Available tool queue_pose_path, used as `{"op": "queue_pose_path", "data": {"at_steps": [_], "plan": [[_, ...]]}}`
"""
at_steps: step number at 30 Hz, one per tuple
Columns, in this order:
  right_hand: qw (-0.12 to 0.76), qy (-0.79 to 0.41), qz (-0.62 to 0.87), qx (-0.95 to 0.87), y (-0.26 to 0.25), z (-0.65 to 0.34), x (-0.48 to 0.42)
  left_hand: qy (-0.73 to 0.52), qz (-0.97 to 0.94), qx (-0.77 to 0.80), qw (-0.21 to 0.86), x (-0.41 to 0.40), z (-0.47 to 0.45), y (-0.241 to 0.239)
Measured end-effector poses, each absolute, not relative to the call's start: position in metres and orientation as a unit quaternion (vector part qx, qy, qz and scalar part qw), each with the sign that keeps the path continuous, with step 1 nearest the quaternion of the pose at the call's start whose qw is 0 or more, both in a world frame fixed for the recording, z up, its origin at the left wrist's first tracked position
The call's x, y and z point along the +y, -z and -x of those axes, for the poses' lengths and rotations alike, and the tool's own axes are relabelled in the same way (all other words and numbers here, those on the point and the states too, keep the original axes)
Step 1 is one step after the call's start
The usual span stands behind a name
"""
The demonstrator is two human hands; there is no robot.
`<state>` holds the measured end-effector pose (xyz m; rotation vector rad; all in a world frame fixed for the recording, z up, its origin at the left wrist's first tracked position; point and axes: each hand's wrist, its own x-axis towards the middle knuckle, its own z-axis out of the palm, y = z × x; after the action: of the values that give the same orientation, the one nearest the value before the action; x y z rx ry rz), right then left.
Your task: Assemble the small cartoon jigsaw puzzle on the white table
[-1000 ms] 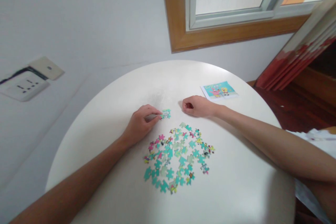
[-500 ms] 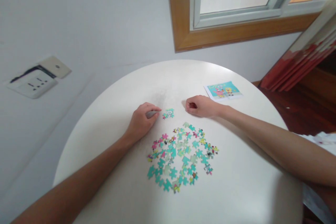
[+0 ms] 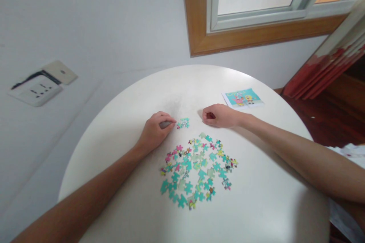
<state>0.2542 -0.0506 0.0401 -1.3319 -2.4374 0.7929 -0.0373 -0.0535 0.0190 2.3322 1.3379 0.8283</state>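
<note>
A small block of joined jigsaw pieces (image 3: 184,123) lies on the white table, with a pale cartoon face on teal and a pink bit at its left. My left hand (image 3: 157,129) rests just left of it, thumb and forefinger pinched together at its edge. Whether a piece is between those fingertips I cannot make out. To the right of the block, apart from it, my right hand (image 3: 218,115) rests on the table with its fingers curled to the thumb; nothing shows inside. Nearer to me spreads a heap of loose jigsaw pieces (image 3: 188,165), mostly teal, some pink and yellow.
A cartoon picture card (image 3: 243,98) lies beyond my right hand on the round white table (image 3: 119,182). Behind the table are a wall with a socket (image 3: 42,90) and a wood-framed window (image 3: 196,41). A red and cream curtain (image 3: 316,68) hangs at the right.
The thumb and forefinger of my left hand have closed together and shifted slightly right, up to the joined pieces. My right hand and the loose pieces look nearly unchanged.
</note>
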Motion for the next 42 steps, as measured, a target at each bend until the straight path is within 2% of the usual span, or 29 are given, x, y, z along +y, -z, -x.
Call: {"op": "queue_pose_path", "data": {"at_steps": [5,12,21,31,36,39,42], "plan": [[0.097,-0.339,0.351,-0.868,-0.060,-0.258,-0.065,-0.292,-0.817,0.468,0.167,-0.054,0.037,-0.019],[0.009,-0.282,0.341,-0.897,-0.070,-0.251,-0.088,-0.299,-0.817,0.461,0.172,-0.054,0.035,-0.018],[-0.026,-0.214,0.371,-0.904,-0.065,-0.241,-0.105,-0.306,-0.811,0.467,0.178,-0.056,0.033,-0.020],[-0.008,-0.207,0.364,-0.908,-0.067,-0.236,-0.125,-0.312,-0.810,0.460,0.187,-0.057,0.032,-0.020],[0.015,-0.252,0.372,-0.893,-0.069,-0.236,-0.121,-0.316,-0.812,0.456,0.183,-0.055,0.032,-0.018],[0.078,-0.284,0.378,-0.878,-0.065,-0.237,-0.103,-0.320,-0.816,0.445,0.182,-0.056,0.030,-0.018],[0.189,-0.306,0.405,-0.841,-0.053,-0.237,-0.082,-0.332,-0.822,0.425,0.182,-0.059,0.026,-0.021]]}}
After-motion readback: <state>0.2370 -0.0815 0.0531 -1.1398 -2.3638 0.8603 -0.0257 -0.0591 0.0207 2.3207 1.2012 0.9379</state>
